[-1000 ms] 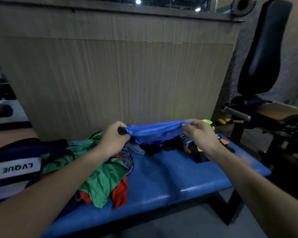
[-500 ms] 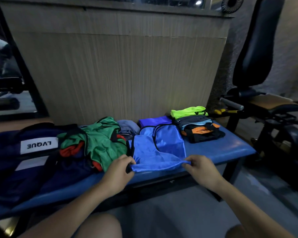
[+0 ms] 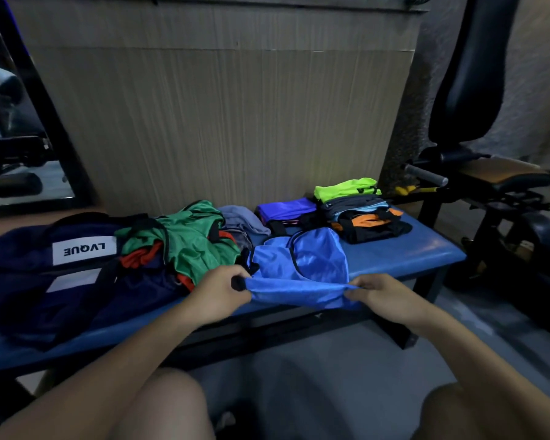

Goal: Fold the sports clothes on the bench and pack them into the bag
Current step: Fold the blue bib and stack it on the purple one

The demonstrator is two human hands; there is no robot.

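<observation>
- My left hand [image 3: 218, 289] pinches the near left corner of the shiny blue sleeveless sports top [image 3: 299, 268].
- My right hand [image 3: 383, 296] grips its near right corner.
- Top lies on the blue padded worktop [image 3: 404, 254], beyond both hands.
- Navy fabric bag [image 3: 29, 265]: left of my left hand.

Left of the left hand [image 3: 218, 292], the navy bag [image 3: 29, 265] runs off the frame edge; its opening is perhaps hidden beneath the green garment [image 3: 188, 239].
</observation>
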